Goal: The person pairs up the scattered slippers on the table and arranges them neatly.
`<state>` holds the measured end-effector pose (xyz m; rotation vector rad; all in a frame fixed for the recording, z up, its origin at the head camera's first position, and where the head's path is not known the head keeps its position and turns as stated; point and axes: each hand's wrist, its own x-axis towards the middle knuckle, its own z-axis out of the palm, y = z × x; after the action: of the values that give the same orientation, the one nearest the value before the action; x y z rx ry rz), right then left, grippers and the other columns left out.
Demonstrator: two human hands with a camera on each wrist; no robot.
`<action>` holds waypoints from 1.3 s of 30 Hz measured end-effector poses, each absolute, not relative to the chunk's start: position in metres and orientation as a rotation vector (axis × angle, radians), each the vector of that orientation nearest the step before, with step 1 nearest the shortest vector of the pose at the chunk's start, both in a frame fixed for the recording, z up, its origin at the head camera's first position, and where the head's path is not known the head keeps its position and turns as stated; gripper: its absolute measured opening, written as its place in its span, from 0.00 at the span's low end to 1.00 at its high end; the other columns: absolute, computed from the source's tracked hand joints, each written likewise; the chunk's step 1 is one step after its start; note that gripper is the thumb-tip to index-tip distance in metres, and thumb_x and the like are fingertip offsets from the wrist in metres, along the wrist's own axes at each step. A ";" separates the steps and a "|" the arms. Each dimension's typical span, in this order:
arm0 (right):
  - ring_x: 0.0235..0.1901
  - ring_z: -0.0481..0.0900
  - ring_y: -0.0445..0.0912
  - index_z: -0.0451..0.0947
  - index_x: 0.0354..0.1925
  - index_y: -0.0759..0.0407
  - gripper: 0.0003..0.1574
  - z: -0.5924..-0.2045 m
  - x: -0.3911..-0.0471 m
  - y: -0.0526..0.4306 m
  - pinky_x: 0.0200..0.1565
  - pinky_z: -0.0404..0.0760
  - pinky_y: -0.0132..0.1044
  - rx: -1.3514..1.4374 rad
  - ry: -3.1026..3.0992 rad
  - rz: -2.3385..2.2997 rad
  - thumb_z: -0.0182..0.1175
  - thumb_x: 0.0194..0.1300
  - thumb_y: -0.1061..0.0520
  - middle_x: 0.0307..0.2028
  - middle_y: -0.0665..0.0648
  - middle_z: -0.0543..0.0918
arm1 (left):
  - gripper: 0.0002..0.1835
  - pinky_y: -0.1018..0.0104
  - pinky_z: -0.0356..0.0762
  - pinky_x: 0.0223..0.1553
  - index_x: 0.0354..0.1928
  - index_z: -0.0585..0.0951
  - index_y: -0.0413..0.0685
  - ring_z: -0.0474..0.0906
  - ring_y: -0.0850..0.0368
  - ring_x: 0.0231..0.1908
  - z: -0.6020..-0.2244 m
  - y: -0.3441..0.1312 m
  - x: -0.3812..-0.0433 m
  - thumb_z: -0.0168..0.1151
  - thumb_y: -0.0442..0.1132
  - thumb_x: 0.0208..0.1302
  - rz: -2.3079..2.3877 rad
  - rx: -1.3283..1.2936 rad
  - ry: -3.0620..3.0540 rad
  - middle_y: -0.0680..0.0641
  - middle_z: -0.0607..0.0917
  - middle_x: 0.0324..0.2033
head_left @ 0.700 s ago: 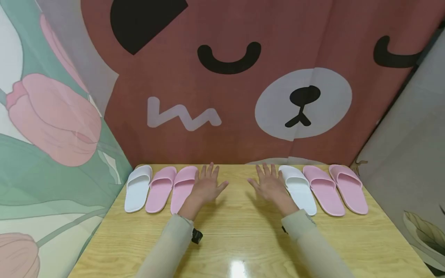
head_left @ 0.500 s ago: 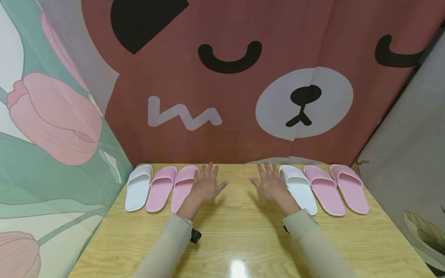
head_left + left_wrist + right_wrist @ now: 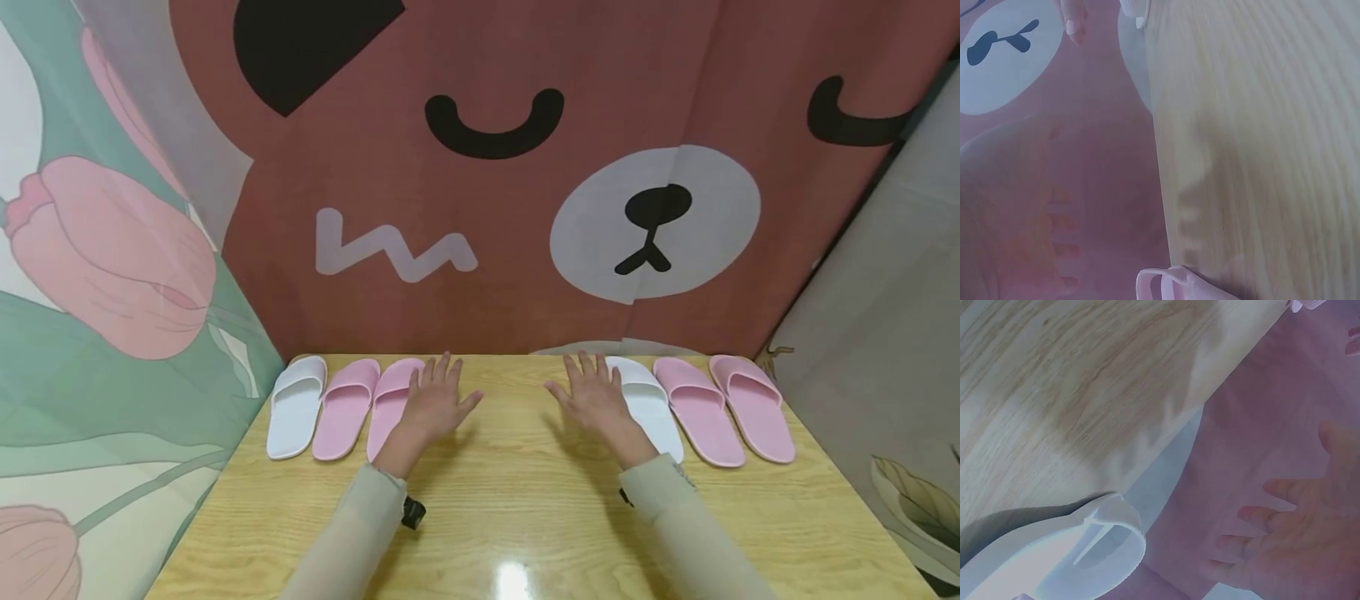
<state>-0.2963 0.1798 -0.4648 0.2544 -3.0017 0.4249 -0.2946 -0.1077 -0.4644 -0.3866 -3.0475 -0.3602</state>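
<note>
My left hand (image 3: 432, 408) is held palm down above the wooden table with fingers spread, and it hides part of a pink slipper (image 3: 386, 417). To its left lie another pink slipper (image 3: 341, 421) and a white slipper (image 3: 294, 421). My right hand (image 3: 597, 404), also spread and holding nothing, hovers beside a white slipper (image 3: 656, 421) and covers its left side. Two pink slippers, an inner one (image 3: 705, 425) and an outer one (image 3: 761, 421), lie further right. In the right wrist view the fingers (image 3: 1260, 519) are straight and apart from the white slipper (image 3: 1085, 556).
The wooden table (image 3: 510, 500) runs back to a red curtain (image 3: 510, 308) with a bear print. A flower-printed curtain (image 3: 150, 400) borders the left side, and a grey one (image 3: 877, 350) the right. A dark strap piece (image 3: 413, 512) shows at my left wrist.
Both hands have drifted slightly outward, the left one to the left and the right one to the right. The slippers stay in place.
</note>
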 end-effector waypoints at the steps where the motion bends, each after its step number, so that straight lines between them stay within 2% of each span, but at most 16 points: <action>1: 0.75 0.45 0.72 0.58 0.77 0.61 0.47 -0.465 -0.296 0.180 0.70 0.46 0.73 0.253 -3.000 0.426 0.45 0.76 0.31 0.76 0.71 0.56 | 0.44 0.36 0.40 0.75 0.80 0.55 0.48 0.44 0.37 0.78 -0.464 -0.109 -0.295 0.43 0.69 0.73 -0.362 -0.387 -3.048 0.40 0.51 0.79; 15: 0.74 0.48 0.72 0.60 0.75 0.62 0.45 -0.464 -0.297 0.191 0.68 0.49 0.74 0.252 -2.958 0.420 0.46 0.76 0.33 0.74 0.72 0.58 | 0.44 0.35 0.41 0.74 0.79 0.57 0.47 0.46 0.36 0.77 -0.462 -0.120 -0.293 0.45 0.68 0.73 -0.365 -0.381 -3.039 0.39 0.52 0.79; 39: 0.73 0.49 0.73 0.61 0.74 0.63 0.42 -0.459 -0.296 0.214 0.68 0.49 0.73 0.195 -2.936 0.441 0.48 0.77 0.37 0.73 0.73 0.59 | 0.44 0.34 0.42 0.74 0.79 0.57 0.45 0.46 0.35 0.77 -0.459 -0.140 -0.291 0.47 0.67 0.73 -0.345 -0.349 -3.035 0.37 0.53 0.78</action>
<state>-0.2961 0.2142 -0.4590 0.1950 -2.9356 0.4408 -0.2914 -0.1396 -0.4588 -0.3485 -3.0347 -0.3448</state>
